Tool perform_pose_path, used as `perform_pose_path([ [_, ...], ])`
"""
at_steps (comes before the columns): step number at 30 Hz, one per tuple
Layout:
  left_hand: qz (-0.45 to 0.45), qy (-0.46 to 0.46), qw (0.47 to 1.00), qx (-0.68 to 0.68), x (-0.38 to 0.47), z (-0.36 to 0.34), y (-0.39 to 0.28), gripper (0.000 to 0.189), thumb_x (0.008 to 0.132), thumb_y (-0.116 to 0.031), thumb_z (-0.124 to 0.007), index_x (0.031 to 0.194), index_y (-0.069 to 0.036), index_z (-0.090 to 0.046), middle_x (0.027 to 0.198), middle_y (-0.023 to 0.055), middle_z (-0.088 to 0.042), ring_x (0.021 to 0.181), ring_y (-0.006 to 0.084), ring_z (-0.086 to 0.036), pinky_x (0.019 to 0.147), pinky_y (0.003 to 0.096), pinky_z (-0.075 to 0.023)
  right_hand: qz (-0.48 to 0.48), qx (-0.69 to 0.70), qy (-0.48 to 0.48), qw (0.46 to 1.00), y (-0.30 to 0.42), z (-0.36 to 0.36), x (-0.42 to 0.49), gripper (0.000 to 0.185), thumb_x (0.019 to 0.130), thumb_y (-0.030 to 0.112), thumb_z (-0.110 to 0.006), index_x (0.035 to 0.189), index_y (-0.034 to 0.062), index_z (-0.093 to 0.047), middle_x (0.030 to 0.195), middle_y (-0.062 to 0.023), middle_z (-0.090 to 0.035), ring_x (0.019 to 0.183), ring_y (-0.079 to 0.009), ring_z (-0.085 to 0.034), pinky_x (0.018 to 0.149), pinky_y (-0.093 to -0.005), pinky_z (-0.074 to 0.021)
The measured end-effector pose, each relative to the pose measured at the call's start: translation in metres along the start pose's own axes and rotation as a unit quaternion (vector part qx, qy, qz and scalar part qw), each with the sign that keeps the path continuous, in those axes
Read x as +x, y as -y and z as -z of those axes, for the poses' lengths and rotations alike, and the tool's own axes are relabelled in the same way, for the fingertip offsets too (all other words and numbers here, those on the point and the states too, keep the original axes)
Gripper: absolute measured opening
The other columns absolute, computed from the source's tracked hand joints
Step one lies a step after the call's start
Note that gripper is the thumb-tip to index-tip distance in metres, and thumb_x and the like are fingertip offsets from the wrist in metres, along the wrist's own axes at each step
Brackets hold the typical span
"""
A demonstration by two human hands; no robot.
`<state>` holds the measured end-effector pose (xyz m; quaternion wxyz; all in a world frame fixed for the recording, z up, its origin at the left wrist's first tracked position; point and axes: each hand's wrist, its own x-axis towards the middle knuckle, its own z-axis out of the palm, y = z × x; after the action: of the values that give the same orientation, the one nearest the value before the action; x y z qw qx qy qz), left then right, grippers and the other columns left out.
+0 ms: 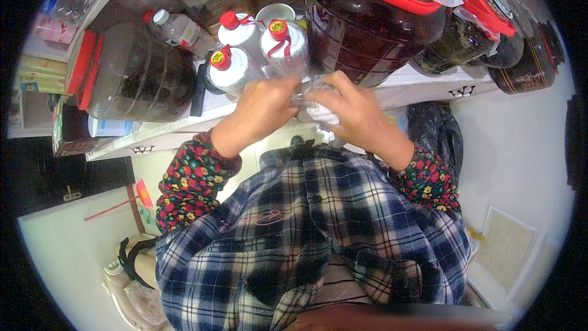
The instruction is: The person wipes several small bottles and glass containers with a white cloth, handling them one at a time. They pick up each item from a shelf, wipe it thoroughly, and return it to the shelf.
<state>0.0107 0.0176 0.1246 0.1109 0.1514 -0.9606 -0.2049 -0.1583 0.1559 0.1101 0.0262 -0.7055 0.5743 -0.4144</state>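
Observation:
Just in front of the shelf edge, my left hand (268,103) and my right hand (356,108) meet around a small clear, glass-like object (301,96). My left fingers pinch its left side. A bunched white cloth (324,114) sits in my right hand, against the clear object. Blur and my fingers hide the object's full shape. Right behind my hands stand three white bottles with red caps: a front one (234,73), a rear one (239,32) and a right one (285,46). Red ribbon hangs from their necks.
A large jar of dark red liquid (367,27) stands right, beside smaller red-lidded jars (468,37). On the left a big red-lidded jar (142,73) lies near a clear plastic bottle (183,30). A black plastic bag (434,133) hangs below the white shelf (399,85).

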Motion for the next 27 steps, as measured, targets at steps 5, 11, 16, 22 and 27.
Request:
perform_pose_path([
  [5, -0.045, -0.14, 0.976, 0.161, 0.008, -0.016, -0.011, 0.018, 0.076, -0.007, -0.066, 0.089, -0.007, -0.053, 0.075, 0.0115, -0.056, 0.069, 0.0355, -0.064, 0.055, 0.0456, -0.0508, -0.141, 0.211, 0.03, 0.967, -0.007, 0.01, -0.003, 0.033, 0.071, 0.01, -0.079, 0.103, 0.0078, -0.071, 0.091, -0.0093, -0.057, 0.085, -0.0242, -0.059, 0.075, -0.0338, -0.0484],
  [11, -0.026, -0.107, 0.989, 0.095, 0.013, -0.009, -0.018, 0.025, 0.075, -0.009, -0.072, 0.094, -0.006, -0.056, 0.078, 0.0106, -0.059, 0.074, 0.0336, -0.065, 0.061, 0.043, -0.0526, -0.058, 0.044, -0.002, 0.997, -0.001, 0.016, -0.008, 0.037, 0.066, 0.012, -0.08, 0.102, 0.0096, -0.07, 0.091, -0.0105, -0.058, 0.084, -0.0291, -0.064, 0.072, -0.037, -0.0536],
  [16, -0.015, 0.232, 0.926, -0.297, 0.02, 0.015, 0.006, 0.036, 0.076, -0.017, -0.078, 0.103, -0.002, -0.058, 0.091, 0.0173, -0.068, 0.085, 0.0362, -0.068, 0.071, 0.0374, -0.0528, 0.144, -0.105, -0.055, 0.982, -0.002, 0.013, -0.013, 0.03, 0.073, 0.012, -0.066, 0.103, 0.0131, -0.068, 0.106, -0.0111, -0.062, 0.082, -0.0268, -0.066, 0.068, -0.0395, -0.0556],
  [22, 0.008, 0.038, 0.997, -0.073, 0.017, -0.012, -0.004, 0.029, 0.076, -0.011, -0.071, 0.1, -0.002, -0.056, 0.092, 0.0221, -0.068, 0.079, 0.042, -0.066, 0.061, 0.0492, -0.0511, 0.004, -0.008, -0.068, 0.998, -0.011, 0.006, -0.014, 0.034, 0.071, 0.009, -0.07, 0.104, 0.0125, -0.068, 0.105, -0.0124, -0.061, 0.083, -0.0317, -0.065, 0.067, -0.0391, -0.0547],
  [27, -0.041, -0.068, 0.987, 0.138, 0.019, -0.026, -0.01, 0.026, 0.072, -0.006, -0.068, 0.091, -0.006, -0.05, 0.081, 0.0158, -0.061, 0.075, 0.0384, -0.065, 0.06, 0.0487, -0.0509, -0.157, 0.081, 0.036, 0.984, -0.009, 0.003, -0.017, 0.034, 0.072, 0.011, -0.075, 0.105, 0.0099, -0.069, 0.103, -0.0136, -0.06, 0.087, -0.0329, -0.064, 0.075, -0.0375, -0.0527],
])
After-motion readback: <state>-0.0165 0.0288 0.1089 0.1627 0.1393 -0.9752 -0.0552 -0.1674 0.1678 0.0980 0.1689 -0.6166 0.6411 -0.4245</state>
